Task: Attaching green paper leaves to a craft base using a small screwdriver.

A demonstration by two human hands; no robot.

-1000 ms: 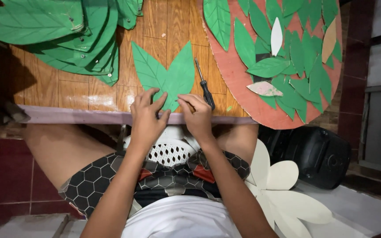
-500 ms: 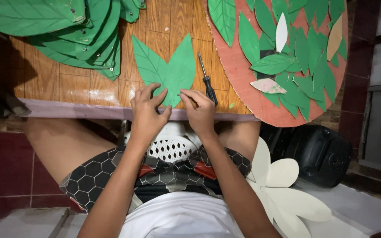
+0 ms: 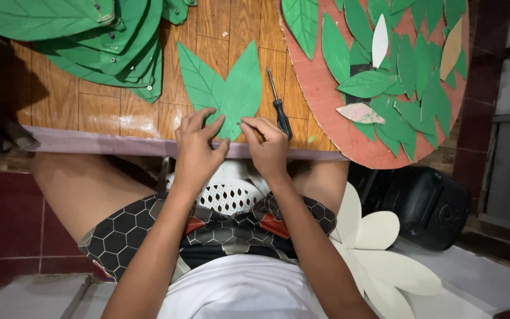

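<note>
Two green paper leaves (image 3: pixel 222 88), joined at their bases in a V shape, lie on the wooden tabletop (image 3: pixel 101 112) near its front edge. My left hand (image 3: pixel 198 147) rests on the lower part of the left leaf, fingers spread over it. My right hand (image 3: pixel 267 145) pinches the base of the right leaf with thumb and forefinger. A small screwdriver (image 3: pixel 279 105) with a black handle lies just right of the leaves, close to my right hand.
A pile of large green leaves (image 3: pixel 84 41) covers the table's far left. A round red cardboard disc (image 3: pixel 326 100) bearing several green leaves lies at the right. White flower-shaped cutouts (image 3: pixel 379 248) and a black bag (image 3: pixel 426 204) sit on the floor at right.
Both hands stay at the base of the joined leaves with only small finger shifts. The view has drifted slightly.
</note>
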